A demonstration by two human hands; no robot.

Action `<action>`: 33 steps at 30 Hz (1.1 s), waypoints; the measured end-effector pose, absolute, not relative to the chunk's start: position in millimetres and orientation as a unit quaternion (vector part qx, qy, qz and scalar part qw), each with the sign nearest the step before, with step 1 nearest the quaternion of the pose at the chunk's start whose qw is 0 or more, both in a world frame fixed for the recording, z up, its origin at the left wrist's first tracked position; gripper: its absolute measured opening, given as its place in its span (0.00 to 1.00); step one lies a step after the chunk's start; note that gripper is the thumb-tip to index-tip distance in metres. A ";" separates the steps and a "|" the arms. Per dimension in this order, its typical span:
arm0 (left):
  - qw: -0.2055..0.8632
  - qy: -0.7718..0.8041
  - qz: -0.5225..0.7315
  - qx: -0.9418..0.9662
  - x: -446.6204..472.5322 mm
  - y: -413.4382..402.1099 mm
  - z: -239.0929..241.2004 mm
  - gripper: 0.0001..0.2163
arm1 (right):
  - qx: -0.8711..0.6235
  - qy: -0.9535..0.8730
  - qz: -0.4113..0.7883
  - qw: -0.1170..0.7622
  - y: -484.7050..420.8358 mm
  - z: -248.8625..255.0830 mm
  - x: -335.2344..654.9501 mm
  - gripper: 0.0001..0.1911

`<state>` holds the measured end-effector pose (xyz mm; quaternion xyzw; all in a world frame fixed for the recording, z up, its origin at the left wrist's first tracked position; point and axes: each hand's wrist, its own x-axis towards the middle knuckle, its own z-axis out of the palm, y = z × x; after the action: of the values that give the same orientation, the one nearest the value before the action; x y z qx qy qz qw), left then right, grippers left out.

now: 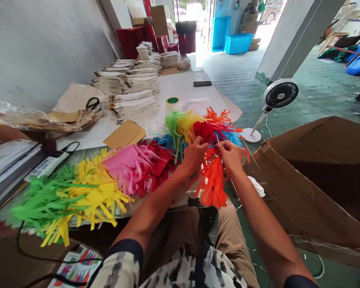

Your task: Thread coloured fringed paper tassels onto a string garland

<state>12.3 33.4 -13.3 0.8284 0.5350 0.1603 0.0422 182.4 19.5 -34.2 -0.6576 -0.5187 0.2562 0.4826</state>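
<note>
Orange paper fringe [213, 180] hangs over the counter's [87, 138] near edge, its top pinched tight by the fingers of the left hand [195, 154] and the right hand [230, 155]. A multicoloured bunch [195, 126] lies just behind it. The green, yellow, pink and red piles [78, 196] lie untouched, so the work looks partway through.

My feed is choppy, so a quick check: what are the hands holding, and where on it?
The left hand and right hand both pinch the orange fringe at its top edge, side by side. Its strips hang down below them.
</note>
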 end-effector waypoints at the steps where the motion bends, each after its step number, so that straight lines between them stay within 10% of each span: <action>1: 0.036 0.537 0.156 0.828 12.4 34.3 -14.0 0.13 | -0.665 -0.515 0.253 0.479 20.6 -35.3 182.7 0.20; 21: 0.025 0.481 0.304 0.822 0.0 4.6 26.0 0.10 | -0.658 -0.584 0.167 0.444 16.1 -24.0 180.6 0.19; 33: 0.529 0.294 0.594 0.531 -47.2 -4.3 56.9 0.09 | -0.674 -0.599 0.120 0.416 3.6 -27.5 181.4 0.16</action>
<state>-47.2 -4.3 56.9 0.5306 0.2936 0.5938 0.5288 181.4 3.6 -27.5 -0.6736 -0.5991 0.1198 0.4160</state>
